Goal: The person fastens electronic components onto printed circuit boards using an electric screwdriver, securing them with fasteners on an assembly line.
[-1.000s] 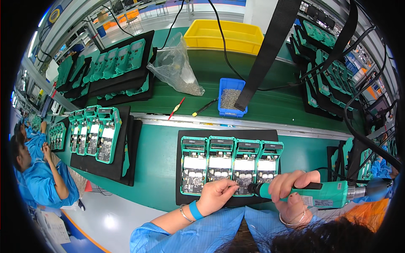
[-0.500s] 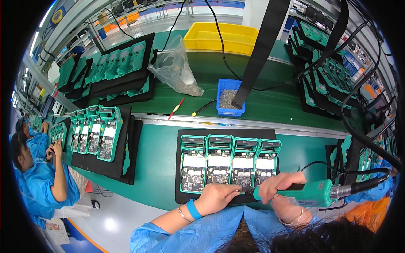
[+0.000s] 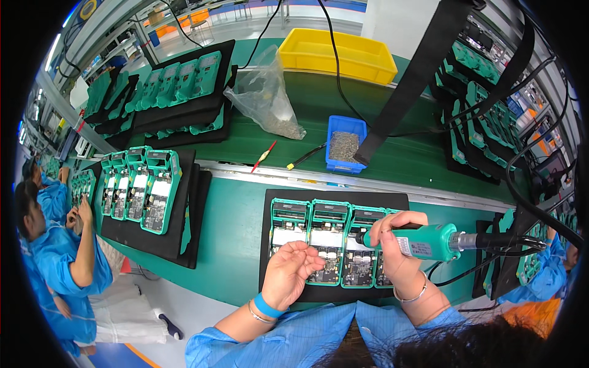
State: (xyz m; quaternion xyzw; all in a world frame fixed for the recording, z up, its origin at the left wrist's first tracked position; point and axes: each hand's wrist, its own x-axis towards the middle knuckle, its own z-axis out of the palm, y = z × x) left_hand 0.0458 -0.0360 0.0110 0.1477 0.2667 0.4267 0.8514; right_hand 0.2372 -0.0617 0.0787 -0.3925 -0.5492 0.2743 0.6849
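In front of me, several green plastic housings with circuit boards [image 3: 359,272] lie side by side on a black foam mat [image 3: 392,200]. My right hand [image 3: 399,254] is wrapped round a green electric screwdriver [image 3: 429,241], held nearly level with its dark tip pointing left over the third housing. The tip's exact contact cannot be made out. Over the lower part of the first two housings is my left hand [image 3: 288,273], palm turned up, fingers curled and fingertips pinched together. Whatever those fingers hold is too small to name.
Beyond the mat stand a blue bin of small metal screws [image 3: 345,147], tweezers [image 3: 307,157], a red-and-yellow pen-like tool [image 3: 264,157], a clear bag [image 3: 270,101] and a yellow tray [image 3: 337,58]. More housings [image 3: 161,193] lie at left. A black strap and cables hang at right. Co-workers sit at left.
My right hand has lifted the screwdriver up and away from the housings' lower edge. My left hand has drawn back left and turned palm up. The whole view has shifted slightly.
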